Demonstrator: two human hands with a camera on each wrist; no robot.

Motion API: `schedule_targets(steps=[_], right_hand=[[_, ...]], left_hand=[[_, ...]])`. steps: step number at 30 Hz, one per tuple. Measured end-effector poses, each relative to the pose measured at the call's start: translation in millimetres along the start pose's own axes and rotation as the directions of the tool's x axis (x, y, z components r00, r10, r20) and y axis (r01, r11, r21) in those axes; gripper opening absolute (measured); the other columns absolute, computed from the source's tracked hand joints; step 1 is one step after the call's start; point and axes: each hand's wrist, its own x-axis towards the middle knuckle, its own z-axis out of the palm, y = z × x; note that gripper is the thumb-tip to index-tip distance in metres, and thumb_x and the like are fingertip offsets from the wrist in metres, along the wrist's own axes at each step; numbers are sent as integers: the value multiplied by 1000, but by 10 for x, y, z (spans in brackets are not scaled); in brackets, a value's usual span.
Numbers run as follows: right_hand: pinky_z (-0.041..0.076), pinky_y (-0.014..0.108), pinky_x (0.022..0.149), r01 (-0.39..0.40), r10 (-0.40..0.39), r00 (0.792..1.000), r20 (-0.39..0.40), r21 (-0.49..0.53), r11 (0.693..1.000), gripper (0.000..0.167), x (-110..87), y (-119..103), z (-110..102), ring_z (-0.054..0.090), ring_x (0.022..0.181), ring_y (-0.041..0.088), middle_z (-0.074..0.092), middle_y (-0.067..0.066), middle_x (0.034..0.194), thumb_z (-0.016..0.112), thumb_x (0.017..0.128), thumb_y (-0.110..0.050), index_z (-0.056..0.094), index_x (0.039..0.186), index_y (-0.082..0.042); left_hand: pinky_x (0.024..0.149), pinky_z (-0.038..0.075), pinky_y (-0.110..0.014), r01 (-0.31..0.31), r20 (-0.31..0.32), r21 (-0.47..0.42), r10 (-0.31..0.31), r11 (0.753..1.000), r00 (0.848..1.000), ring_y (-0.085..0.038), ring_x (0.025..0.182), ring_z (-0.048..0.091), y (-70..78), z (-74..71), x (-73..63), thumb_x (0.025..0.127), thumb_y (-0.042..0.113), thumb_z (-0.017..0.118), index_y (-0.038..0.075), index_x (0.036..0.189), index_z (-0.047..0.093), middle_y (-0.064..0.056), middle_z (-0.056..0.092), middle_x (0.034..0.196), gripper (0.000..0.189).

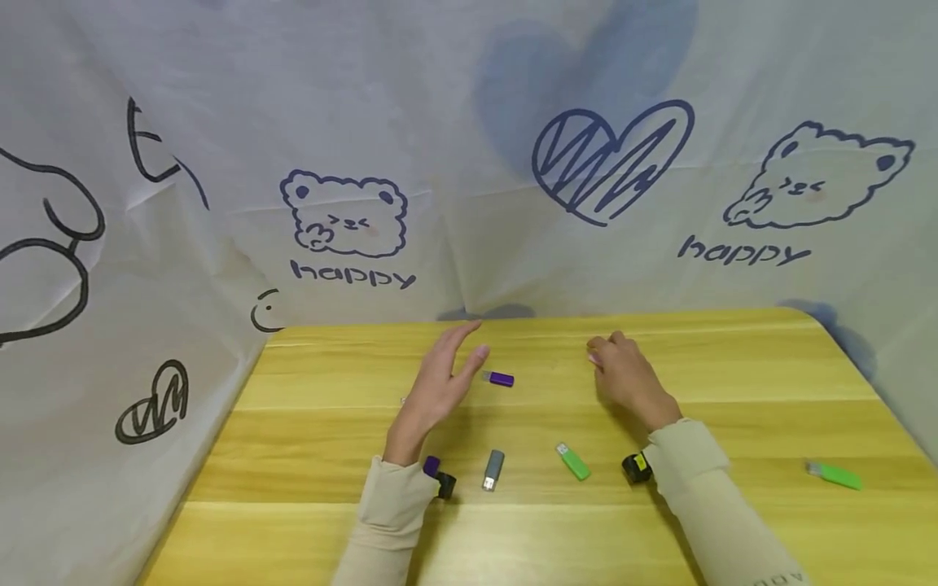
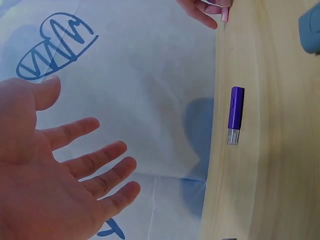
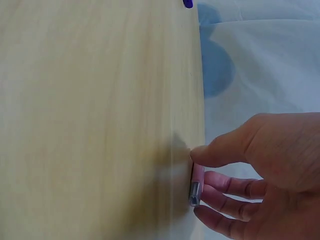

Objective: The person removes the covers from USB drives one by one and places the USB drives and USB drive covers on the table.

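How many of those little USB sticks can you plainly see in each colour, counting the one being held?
Green sticks: 2
Purple stick: 1
Grey stick: 1
Pink stick, in the right hand: 1
Total: 5 plainly visible; a purple piece and a small sliver near the left hand are too hidden to identify.

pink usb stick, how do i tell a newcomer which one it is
On the wooden table, look near the far edge, right of centre. There the right hand pinches the pink USB stick, its colour unlike the nearby purple stick, grey stick and green sticks.
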Motion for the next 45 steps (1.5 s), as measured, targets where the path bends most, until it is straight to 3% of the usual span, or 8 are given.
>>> schedule_targets(steps=[9,16,20,25,29,33,37,45], right_hand=[[53,56,85,-43,44,999,-6,37,998,24,50,32,-6,60,100,45,65,28,107,60,96,4,67,119,11],[54,53,81,-125,125,992,12,182,975,19,18,38,-155,63,90,37,67,21,99,62,100,-6,67,112,8],[53,48,76,-91,112,992,-59,274,957,15,-26,23,-231,61,83,32,65,16,90,64,99,-4,63,110,6],[57,46,81,-43,97,989,-111,410,911,25,-56,-45,-285,66,97,36,64,17,101,64,99,-4,64,123,0],[59,33,80,-28,112,987,-112,576,817,29,-66,-117,-318,67,103,35,64,19,113,66,99,-6,66,128,-2],[60,24,80,1,118,988,-103,759,652,29,-83,-177,-320,71,98,24,61,25,119,69,98,-4,61,124,6],[60,33,86,35,79,993,-88,856,515,28,-62,-270,-283,74,95,17,60,26,116,69,98,-3,57,120,9],[60,42,87,35,20,999,-47,915,402,25,-19,-458,-203,75,99,26,63,22,111,72,96,-3,59,112,11]], left_hand=[[115,36,-56,-20,-39,-34,19,999,999,-37,140,44,20,21,21,109,37,51,7,152,47,-16,47,154,53],[108,45,-54,-43,-52,-141,36,989,998,-35,127,57,73,85,96,106,21,60,4,144,55,-17,53,146,42],[106,48,-52,-45,-41,-215,37,976,998,-34,122,61,108,148,154,105,15,61,2,140,58,-18,58,141,38],[100,53,-49,-43,-42,-297,33,954,999,-34,114,65,147,242,233,104,11,61,-1,131,64,-19,66,127,29],[96,56,-41,-3,-22,-357,-5,934,1000,-32,113,66,174,344,259,103,10,63,0,124,68,-16,69,121,24],[97,55,-37,39,17,-426,-35,904,999,-31,116,65,179,464,248,102,9,65,-1,123,68,-16,68,122,24],[97,55,-37,32,18,-513,-27,858,999,-35,117,65,197,546,257,100,5,66,-6,122,66,-22,67,123,25],[79,56,-26,112,44,-665,-111,738,993,-25,100,71,257,602,275,99,4,67,-7,120,67,-19,68,118,23]])
